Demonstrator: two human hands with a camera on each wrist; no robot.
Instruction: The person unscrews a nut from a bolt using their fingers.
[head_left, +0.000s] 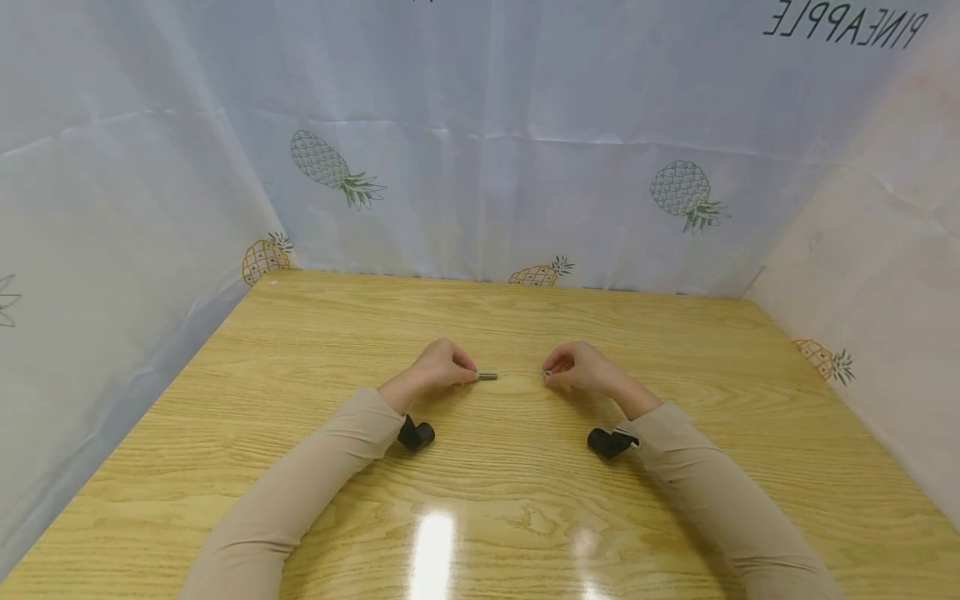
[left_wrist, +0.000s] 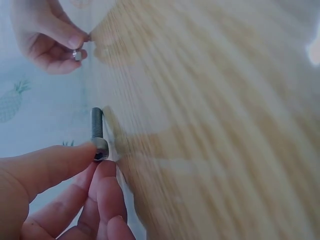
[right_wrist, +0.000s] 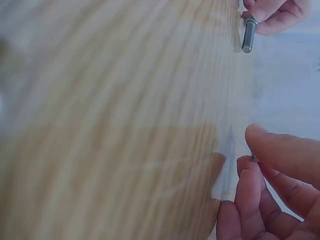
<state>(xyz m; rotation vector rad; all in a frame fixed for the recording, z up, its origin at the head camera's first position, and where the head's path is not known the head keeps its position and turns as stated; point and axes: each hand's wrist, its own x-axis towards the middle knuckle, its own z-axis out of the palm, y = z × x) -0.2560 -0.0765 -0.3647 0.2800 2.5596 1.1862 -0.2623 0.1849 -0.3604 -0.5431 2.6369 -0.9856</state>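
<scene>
Between thumb and fingertips, my left hand (head_left: 442,365) pinches a metal socket-head bolt (head_left: 487,377) by its head. In the left wrist view the bolt's threaded shank (left_wrist: 97,122) points away from the fingers, toward the other hand. Across a short gap, my right hand (head_left: 585,368) pinches a small silver nut (head_left: 547,374). The left wrist view shows the nut (left_wrist: 77,55) at the fingertips; in the right wrist view it is mostly hidden between thumb and finger. Bolt and nut are apart, both held close over the wooden table.
The wood-grain table (head_left: 510,475) stretches all around the hands. A pale curtain (head_left: 480,192) printed with pineapples stands behind it and on both sides. Black camera mounts (head_left: 416,435) sit under the wrists.
</scene>
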